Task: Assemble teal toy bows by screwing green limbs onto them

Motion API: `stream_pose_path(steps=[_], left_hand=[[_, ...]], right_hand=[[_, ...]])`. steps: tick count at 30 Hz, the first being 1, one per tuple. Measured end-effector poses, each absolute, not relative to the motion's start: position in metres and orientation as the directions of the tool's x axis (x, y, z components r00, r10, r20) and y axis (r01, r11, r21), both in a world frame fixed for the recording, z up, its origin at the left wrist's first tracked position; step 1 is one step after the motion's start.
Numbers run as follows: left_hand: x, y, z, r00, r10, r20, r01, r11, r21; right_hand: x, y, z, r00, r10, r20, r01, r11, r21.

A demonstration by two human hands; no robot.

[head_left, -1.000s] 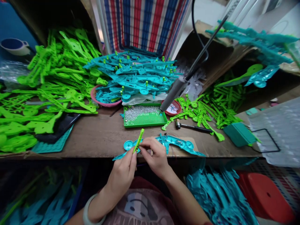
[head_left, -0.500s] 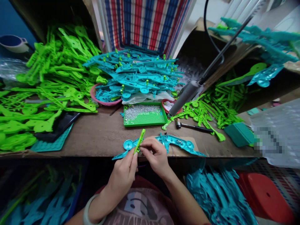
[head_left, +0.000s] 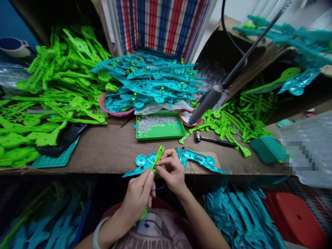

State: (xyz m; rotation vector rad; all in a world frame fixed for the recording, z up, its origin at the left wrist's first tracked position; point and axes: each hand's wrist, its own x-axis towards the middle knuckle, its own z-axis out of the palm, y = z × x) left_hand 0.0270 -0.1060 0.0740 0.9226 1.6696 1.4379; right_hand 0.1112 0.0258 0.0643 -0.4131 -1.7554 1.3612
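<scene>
My left hand (head_left: 138, 195) is closed around a slim bright-green plastic strip (head_left: 157, 159) that points up and away from me. My right hand (head_left: 171, 170) pinches at the same strip near its middle, fingertips pressed together. Both hands hover at the near edge of the wooden bench (head_left: 109, 148), just over a long teal plastic piece (head_left: 197, 158) lying flat there. A thin purple thread (head_left: 159, 188) shows between my hands.
A green tray of small metal bits (head_left: 159, 126) sits behind the hands, beside a red dish (head_left: 190, 117) and a hanging power tool (head_left: 207, 102). Green parts (head_left: 52, 90) pile up left and right, teal parts (head_left: 153, 81) in the middle. A small hammer (head_left: 212, 140) lies right.
My hands have drawn slightly toward me and the green strip has tipped a little to the right. More of the strip now shows below my left hand.
</scene>
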Motion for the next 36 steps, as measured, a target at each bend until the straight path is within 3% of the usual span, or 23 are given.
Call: stream_pose_path(steps=[2,5,9,13,18,21,25,28,30,32,36], left_hand=[[0.027,-0.106,0.072,-0.485,0.873,-0.054,0.073,0.102,0.992],[0.024,-0.106,0.072,-0.495,0.868,-0.03,0.124,0.105,0.987],[0.023,-0.102,0.076,-0.457,0.889,-0.036,0.107,0.095,0.99],[0.023,-0.098,0.08,-0.443,0.897,-0.02,0.112,0.077,0.991],[0.0,-0.093,0.098,-0.274,0.95,0.148,0.453,-0.008,0.892],[-0.028,-0.086,0.107,-0.18,0.976,0.122,0.501,-0.016,0.865],[-0.075,-0.084,0.103,-0.345,0.937,-0.06,0.305,0.172,0.937],[-0.104,-0.096,0.09,-0.54,0.823,-0.175,0.079,0.256,0.963],[-0.111,-0.103,0.077,-0.578,0.783,-0.23,-0.01,0.276,0.961],[-0.109,-0.103,0.066,-0.552,0.782,-0.291,-0.071,0.303,0.95],[-0.093,-0.094,0.055,-0.43,0.798,-0.423,-0.19,0.378,0.906]], right_hand=[[0.108,0.021,0.065,-0.58,0.772,0.259,-0.277,0.112,-0.954],[0.105,0.016,0.072,-0.668,0.743,0.049,-0.273,-0.182,-0.945],[0.104,0.012,0.08,-0.707,0.707,-0.005,-0.282,-0.288,-0.915],[0.106,0.015,0.08,-0.694,0.72,-0.01,-0.297,-0.3,-0.906],[0.104,0.042,0.099,-0.705,0.705,0.078,-0.299,-0.196,-0.934],[0.078,0.065,0.12,-0.743,0.653,0.145,-0.254,-0.075,-0.964],[0.037,0.087,0.126,-0.843,0.505,0.182,-0.168,0.074,-0.983],[0.042,0.09,0.105,-0.89,0.445,0.1,0.002,0.221,-0.975],[0.061,0.087,0.083,-0.925,0.378,0.04,0.087,0.312,-0.946],[0.082,0.084,0.061,-0.94,0.341,0.011,0.1,0.306,-0.947],[0.104,0.083,0.037,-0.903,0.428,-0.022,0.08,0.118,-0.99]])
